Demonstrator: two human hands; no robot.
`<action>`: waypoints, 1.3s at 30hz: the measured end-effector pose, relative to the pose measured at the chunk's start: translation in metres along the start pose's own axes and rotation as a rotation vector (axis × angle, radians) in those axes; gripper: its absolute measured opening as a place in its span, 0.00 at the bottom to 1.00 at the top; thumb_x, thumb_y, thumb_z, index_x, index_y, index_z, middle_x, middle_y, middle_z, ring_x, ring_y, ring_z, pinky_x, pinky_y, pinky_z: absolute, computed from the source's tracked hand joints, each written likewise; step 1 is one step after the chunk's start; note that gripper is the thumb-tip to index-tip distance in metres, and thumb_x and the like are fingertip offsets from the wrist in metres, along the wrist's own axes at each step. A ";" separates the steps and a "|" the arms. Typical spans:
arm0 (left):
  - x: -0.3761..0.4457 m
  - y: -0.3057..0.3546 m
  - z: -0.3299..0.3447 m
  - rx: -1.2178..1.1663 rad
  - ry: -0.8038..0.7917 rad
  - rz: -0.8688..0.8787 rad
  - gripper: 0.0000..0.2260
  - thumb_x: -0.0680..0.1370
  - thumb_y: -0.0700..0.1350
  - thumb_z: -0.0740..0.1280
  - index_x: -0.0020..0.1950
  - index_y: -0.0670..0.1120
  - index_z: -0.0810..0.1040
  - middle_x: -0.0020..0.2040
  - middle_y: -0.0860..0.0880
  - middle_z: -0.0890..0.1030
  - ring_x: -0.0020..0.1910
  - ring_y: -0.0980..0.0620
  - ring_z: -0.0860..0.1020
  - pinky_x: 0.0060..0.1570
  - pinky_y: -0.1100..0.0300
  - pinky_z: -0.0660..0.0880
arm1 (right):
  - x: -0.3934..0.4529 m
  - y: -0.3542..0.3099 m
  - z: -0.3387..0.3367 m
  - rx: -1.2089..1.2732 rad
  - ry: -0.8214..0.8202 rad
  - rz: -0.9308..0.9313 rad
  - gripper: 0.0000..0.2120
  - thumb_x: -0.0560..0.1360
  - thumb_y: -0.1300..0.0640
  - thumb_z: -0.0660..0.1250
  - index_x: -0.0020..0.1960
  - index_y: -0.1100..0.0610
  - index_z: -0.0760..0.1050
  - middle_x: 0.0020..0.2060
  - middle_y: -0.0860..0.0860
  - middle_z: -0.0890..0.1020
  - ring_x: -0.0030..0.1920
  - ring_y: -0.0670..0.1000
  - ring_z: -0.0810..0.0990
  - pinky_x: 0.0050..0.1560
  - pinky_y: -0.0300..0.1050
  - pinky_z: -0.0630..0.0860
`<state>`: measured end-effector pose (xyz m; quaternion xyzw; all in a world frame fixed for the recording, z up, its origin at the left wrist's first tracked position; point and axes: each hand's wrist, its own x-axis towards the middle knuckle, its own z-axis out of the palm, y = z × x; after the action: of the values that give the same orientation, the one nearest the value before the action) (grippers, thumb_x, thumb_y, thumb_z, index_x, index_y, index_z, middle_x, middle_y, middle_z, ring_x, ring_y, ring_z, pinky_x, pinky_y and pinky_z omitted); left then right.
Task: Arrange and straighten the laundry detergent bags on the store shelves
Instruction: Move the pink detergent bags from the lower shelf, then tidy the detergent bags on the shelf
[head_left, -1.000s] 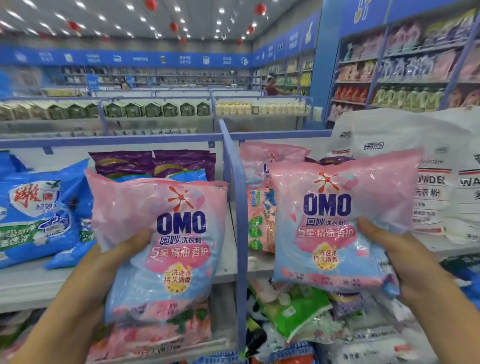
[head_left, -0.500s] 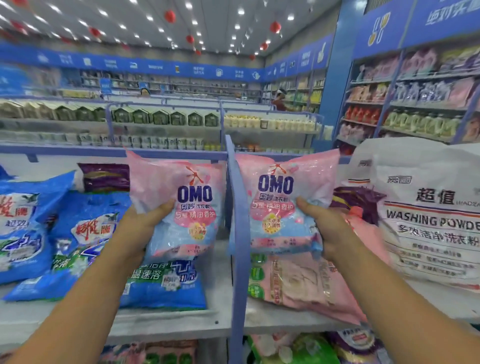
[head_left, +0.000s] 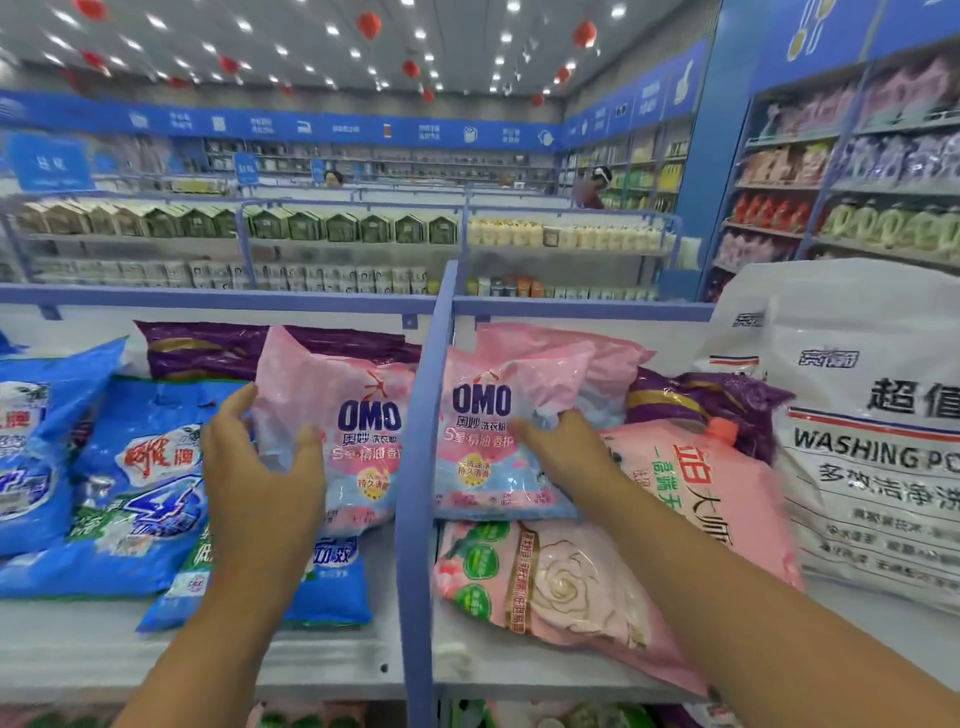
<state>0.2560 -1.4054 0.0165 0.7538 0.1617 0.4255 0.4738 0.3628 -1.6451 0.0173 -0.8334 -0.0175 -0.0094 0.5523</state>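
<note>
**Item: shelf tidy, detergent bags – step in hand**

- Step (judged): setting two pink bags down on the top shelf, one each side of the blue divider (head_left: 423, 467). Placing is almost done; squaring up is not yet done.
- L hand (head_left: 260, 478): fingers spread, thumb on the front of the left pink bag (head_left: 358, 431), other fingers curled at its left edge. Loose hold, not a tight pinch.
- R hand (head_left: 566, 452): fingers lie over the right side of the right pink bag (head_left: 493, 436); fingertips are hidden behind the bag, so a grip vs. a flat press cannot be told.
- Left pink bag: leans back on a purple bag (head_left: 202, 348), lower edge over a blue bag (head_left: 150, 483). Label upright, faces out.
- Right pink bag: rests atop a rose-print pink bag (head_left: 556, 582), another pink bag behind it. Label upright, slightly tilted.
- Next move calls for (judged): let go, then nudge both bags level w/ each other and snug to the divider, labels out. Soft bags likely slump, so pat them flat.

**Surface**
- Shelf (head_left: 93, 654): pale board, blue back rail. Bags lie overlapped, not in rows.
- Right bay also holds a pink bag w/ red cap (head_left: 711, 488), just beside a big white sack (head_left: 862, 441) at far right.

**Room**
- Shop aisle, blue wall band, ceiling spot lamps, red lanterns.
- Far shelves stocked w/ boxes and bottles.
- Two people in the distance, small.
</note>
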 end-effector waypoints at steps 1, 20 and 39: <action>-0.012 0.009 -0.004 -0.005 0.028 0.064 0.23 0.79 0.44 0.68 0.73 0.49 0.67 0.70 0.47 0.69 0.71 0.46 0.68 0.70 0.54 0.65 | 0.001 0.001 0.001 0.005 0.028 -0.021 0.15 0.76 0.43 0.71 0.50 0.54 0.77 0.51 0.58 0.84 0.51 0.57 0.83 0.49 0.49 0.80; -0.140 0.056 0.156 0.405 -0.992 0.574 0.29 0.81 0.65 0.56 0.81 0.60 0.56 0.82 0.53 0.55 0.81 0.51 0.53 0.78 0.50 0.51 | -0.131 0.100 -0.119 -0.187 0.410 0.206 0.35 0.69 0.27 0.66 0.69 0.42 0.64 0.62 0.50 0.75 0.54 0.53 0.82 0.47 0.52 0.82; -0.133 0.051 0.158 0.351 -1.014 0.529 0.30 0.81 0.67 0.51 0.82 0.61 0.49 0.83 0.55 0.51 0.81 0.53 0.52 0.78 0.49 0.51 | -0.127 0.095 -0.117 0.911 0.304 0.267 0.23 0.71 0.60 0.76 0.64 0.58 0.75 0.51 0.60 0.86 0.50 0.63 0.86 0.49 0.61 0.83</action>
<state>0.2954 -1.6086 -0.0348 0.9446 -0.2099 0.0832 0.2382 0.2401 -1.7918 -0.0286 -0.4916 0.1676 -0.0514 0.8530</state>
